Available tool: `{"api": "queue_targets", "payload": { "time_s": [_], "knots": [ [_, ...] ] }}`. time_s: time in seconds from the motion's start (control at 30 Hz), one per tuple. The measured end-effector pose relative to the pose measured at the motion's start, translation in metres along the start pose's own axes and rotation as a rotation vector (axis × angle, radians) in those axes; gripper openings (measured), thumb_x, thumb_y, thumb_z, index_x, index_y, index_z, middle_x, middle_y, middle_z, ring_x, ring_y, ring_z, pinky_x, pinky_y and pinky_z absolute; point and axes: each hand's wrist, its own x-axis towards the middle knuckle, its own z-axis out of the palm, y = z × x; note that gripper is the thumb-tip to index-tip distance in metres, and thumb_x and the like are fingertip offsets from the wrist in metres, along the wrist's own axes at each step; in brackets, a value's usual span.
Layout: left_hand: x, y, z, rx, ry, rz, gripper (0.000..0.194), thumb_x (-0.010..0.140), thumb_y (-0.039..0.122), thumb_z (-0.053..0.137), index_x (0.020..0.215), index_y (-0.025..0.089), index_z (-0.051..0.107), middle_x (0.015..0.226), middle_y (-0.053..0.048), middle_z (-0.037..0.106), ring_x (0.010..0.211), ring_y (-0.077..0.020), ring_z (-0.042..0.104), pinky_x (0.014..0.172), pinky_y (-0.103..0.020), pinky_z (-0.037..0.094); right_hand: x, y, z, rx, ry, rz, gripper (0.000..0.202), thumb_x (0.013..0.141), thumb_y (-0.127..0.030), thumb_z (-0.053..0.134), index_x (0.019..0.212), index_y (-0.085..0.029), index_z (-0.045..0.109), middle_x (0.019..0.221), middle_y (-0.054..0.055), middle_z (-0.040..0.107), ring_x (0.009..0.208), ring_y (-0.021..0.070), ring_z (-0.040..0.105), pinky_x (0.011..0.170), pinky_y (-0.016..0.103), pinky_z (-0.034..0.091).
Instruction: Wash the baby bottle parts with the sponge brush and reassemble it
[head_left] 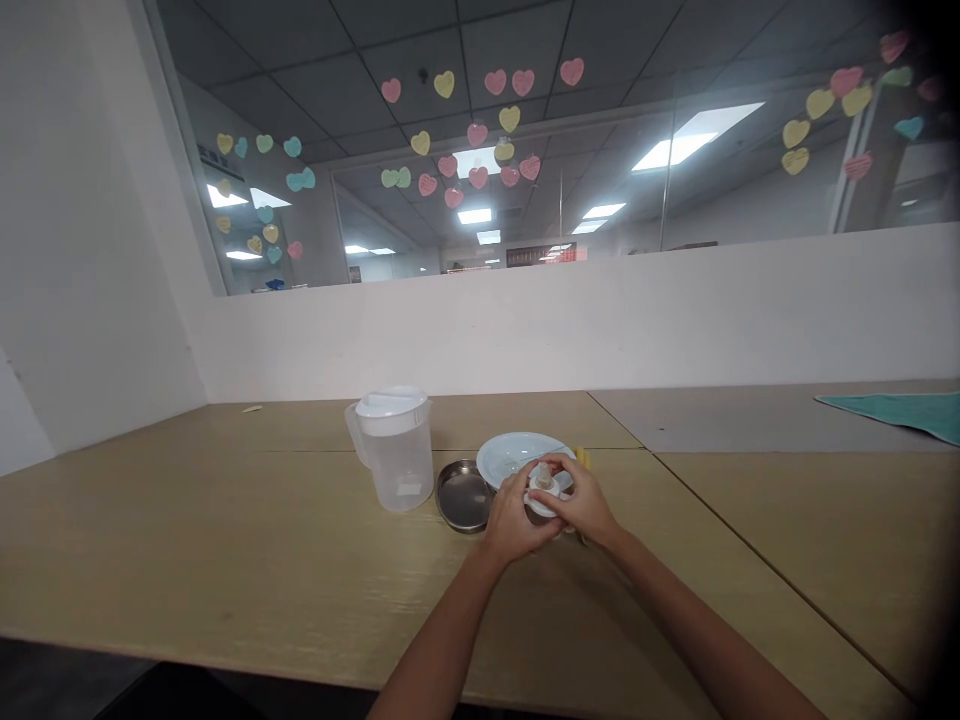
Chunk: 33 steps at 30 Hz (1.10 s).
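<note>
Both hands meet around a small white round piece with a pale knob on top, which looks like a lid, held over the table. My left hand curls round its left side. From the right, my right hand grips it with thumb and fingers. Just behind them is a shallow white bowl, partly covered by the hands, with something clear in it. To the left sits a round metal dish. A yellow thing peeks out behind my right hand, mostly hidden.
A clear plastic pitcher with a white lid stands left of the metal dish. The wooden table has seams on the right. A green cloth lies at the far right, before a white wall under a window.
</note>
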Motion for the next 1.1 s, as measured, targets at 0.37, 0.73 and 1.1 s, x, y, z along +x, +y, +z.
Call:
{"api": "queue_targets", "payload": {
  "time_s": [0.37, 0.73, 1.1],
  "knots": [
    [0.000, 0.001, -0.011, -0.096, -0.088, -0.059, 0.088, 0.067, 0.046, 0.068, 0.139, 0.019, 0.025, 0.135, -0.011, 0.044, 0.121, -0.0269, 0.045, 0.102, -0.042, 0.035, 0.017, 0.016, -0.026, 0.660, -0.459, 0.339, 0.062, 0.055, -0.029, 0.080, 0.111, -0.022, 0.056, 0.106, 0.007, 0.066, 0.102, 0.0234, 0.059, 0.090, 0.040, 0.046],
    [-0.002, 0.002, -0.005, -0.081, -0.092, -0.080, 0.098, 0.067, 0.047, 0.067, 0.142, 0.017, 0.013, 0.128, -0.013, 0.050, 0.116, -0.0272, 0.048, 0.099, -0.042, 0.038, 0.020, 0.020, -0.038, 0.619, -0.365, 0.223, 0.062, 0.061, -0.029, 0.077, 0.118, -0.027, 0.053, 0.128, 0.008, 0.052, 0.122, 0.0238, 0.044, 0.101, 0.041, 0.037],
    [-0.003, -0.005, -0.003, -0.084, -0.087, -0.041, 0.101, 0.066, 0.046, 0.069, 0.143, 0.018, 0.011, 0.142, -0.014, 0.034, 0.128, -0.0296, 0.036, 0.104, -0.045, 0.033, 0.015, 0.015, -0.048, 0.780, -0.543, 0.320, 0.075, 0.064, -0.029, 0.075, 0.131, -0.027, 0.042, 0.127, 0.010, 0.052, 0.118, 0.0233, 0.048, 0.100, 0.043, 0.038]
  ]
}}
